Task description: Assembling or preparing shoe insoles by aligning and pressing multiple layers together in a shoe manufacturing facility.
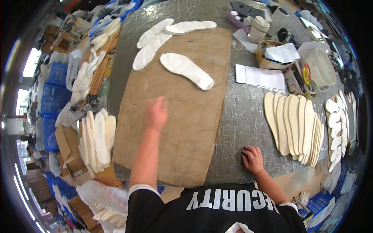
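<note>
My left hand (156, 113) is over a brown cardboard sheet (175, 143), smeared by motion, so its fingers do not show clearly. Beyond it on the sheet lies a white insole (186, 70), set at a slant. Farther back, a group of three more white insoles (150, 52) overlaps the sheet's far edge. My right hand (253, 160) rests on the grey tabletop (233, 136), fingers bent and slightly apart, with nothing visible in them. To the right of that hand, several cream insoles (293, 124) stand in an overlapping row.
More insoles (97, 139) are bundled at the left beside an open carton (70, 151). White papers (260, 77), a box of papers (272, 58), a white tub (320, 68) and yellow-handled scissors (307, 73) occupy the far right. White pieces (337, 128) line the right edge.
</note>
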Demonstrator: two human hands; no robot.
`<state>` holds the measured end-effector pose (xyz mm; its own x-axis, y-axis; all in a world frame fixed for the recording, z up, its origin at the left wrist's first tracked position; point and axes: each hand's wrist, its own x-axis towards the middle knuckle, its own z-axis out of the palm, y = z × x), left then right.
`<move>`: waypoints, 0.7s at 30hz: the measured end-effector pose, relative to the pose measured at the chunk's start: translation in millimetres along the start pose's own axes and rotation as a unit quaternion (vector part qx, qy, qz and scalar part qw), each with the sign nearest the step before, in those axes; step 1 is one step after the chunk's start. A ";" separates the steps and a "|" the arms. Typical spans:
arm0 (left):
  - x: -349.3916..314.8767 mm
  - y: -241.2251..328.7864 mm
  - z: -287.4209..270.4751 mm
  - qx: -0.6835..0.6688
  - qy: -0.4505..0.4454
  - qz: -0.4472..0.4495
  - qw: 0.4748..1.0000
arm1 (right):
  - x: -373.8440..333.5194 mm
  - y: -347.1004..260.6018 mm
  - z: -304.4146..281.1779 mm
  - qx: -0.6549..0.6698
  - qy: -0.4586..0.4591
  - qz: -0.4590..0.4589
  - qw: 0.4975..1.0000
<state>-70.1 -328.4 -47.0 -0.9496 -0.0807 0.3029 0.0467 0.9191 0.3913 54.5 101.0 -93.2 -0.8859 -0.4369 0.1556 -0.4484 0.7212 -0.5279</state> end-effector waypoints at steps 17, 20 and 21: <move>-50.9 196.4 62.7 -0.159 -0.106 0.396 0.898 | -9.9 11.5 5.8 0.159 0.167 0.099 0.968; -127.4 214.4 47.6 -0.163 -0.259 0.466 0.830 | -17.2 10.6 2.2 0.543 0.349 0.297 0.704; -146.7 211.1 43.1 -0.170 -0.296 0.478 0.810 | -25.2 12.2 -3.7 0.537 0.362 0.304 0.698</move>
<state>65.7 -106.0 -46.3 -0.4073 0.8956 0.1788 0.8348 0.2857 0.4706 70.9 122.8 -100.4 -0.8759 0.4415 -0.1945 0.0401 -0.3351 -0.9413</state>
